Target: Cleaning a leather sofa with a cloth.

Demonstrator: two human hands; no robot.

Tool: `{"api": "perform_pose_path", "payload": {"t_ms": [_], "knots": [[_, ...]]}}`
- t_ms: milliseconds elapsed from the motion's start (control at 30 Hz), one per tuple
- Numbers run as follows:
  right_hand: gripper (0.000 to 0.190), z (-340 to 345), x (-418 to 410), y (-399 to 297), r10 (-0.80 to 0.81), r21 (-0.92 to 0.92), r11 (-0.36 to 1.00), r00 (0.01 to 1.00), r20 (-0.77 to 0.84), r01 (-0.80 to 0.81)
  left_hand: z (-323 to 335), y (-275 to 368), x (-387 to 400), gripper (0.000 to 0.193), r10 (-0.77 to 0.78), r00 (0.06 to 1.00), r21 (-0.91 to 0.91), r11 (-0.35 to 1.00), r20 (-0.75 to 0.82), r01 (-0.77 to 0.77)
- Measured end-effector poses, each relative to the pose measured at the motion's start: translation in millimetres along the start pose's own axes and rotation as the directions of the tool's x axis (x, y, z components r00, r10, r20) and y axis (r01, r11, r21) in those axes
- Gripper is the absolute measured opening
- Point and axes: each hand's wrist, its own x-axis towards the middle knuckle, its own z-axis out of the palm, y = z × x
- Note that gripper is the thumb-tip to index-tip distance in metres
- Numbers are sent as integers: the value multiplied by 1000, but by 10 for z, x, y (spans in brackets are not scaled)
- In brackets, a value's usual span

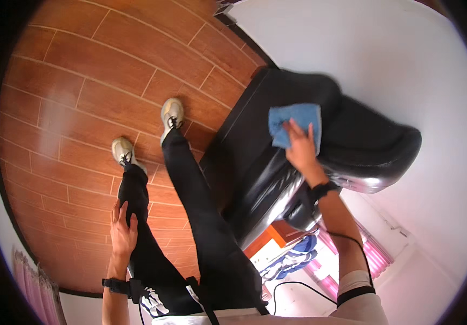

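My right hand point(301, 151) is on a folded blue cloth point(298, 109), with fingers spread over it. Under the cloth is the armrest side of a black leather sofa point(253, 122), its backrest point(373, 140) rising to the right. Shiny highlights and creases run along the seat part below the hand. My left hand point(123, 233) holds nothing; its fingers are apart, and it hangs over or beside my left leg point(134, 195) in black trousers. Whether it touches the trousers I cannot tell. A black band sits on each wrist.
Brown tiled floor point(107, 77) spreads to the left, with my two shoes point(172, 113) on it. A white wall point(359, 53) stands behind the sofa. Pink curtains point(377, 256) and blue-and-white fabric point(294, 258) appear lower right. A black cable point(298, 283) loops near my right arm.
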Motion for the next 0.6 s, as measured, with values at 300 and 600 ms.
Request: {"api": "perform_pose_path", "payload": {"t_ms": [300,600], "knots": [[33,-2103,-29,1031,236,-373,927,739,632,23,266,231,-56,46,-58,998,152,987,-17,60],[48,-827,-350,796,125,-268,963,892,435,-4,448,305,-28,46,-112,993,39,993,-38,113]]}}
